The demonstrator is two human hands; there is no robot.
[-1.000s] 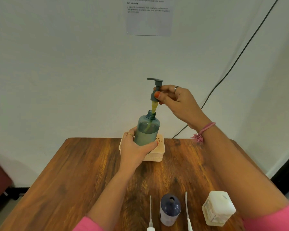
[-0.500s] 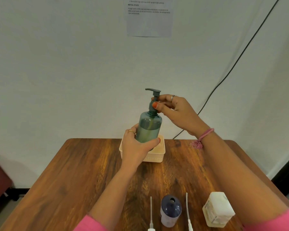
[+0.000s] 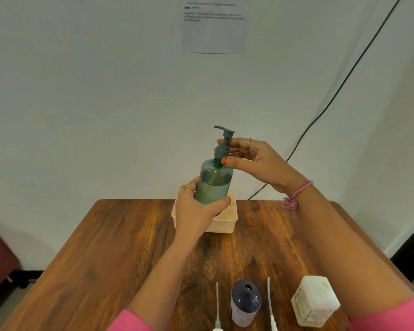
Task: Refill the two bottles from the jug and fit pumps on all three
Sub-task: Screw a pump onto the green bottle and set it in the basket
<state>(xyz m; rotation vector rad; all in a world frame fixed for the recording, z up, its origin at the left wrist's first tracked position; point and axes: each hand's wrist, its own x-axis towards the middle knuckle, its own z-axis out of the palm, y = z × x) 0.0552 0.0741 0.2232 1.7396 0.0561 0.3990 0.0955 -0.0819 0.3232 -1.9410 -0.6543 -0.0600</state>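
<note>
My left hand (image 3: pixel 198 209) grips the lower body of a translucent teal bottle (image 3: pixel 214 185), held upright above the table. Its teal pump (image 3: pixel 221 145) sits in the neck, and my right hand (image 3: pixel 253 161) pinches the pump's collar between thumb and fingers. Near the front edge stands a dark blue bottle (image 3: pixel 245 302) with its neck uncapped. Two white pump tubes (image 3: pixel 217 306) (image 3: pixel 270 304) lie on either side of it. A white square jug (image 3: pixel 314 302) stands to their right.
A cream plastic basket (image 3: pixel 222 223) sits at the far middle of the wooden table (image 3: pixel 120 247), just behind the held bottle. A black cable (image 3: pixel 339 89) runs down the wall on the right. A paper sheet (image 3: pixel 214 25) hangs on the wall.
My right hand lowered the pump until its tube went fully into the teal bottle and the collar met the neck. Its fingers have since shifted round the collar.
</note>
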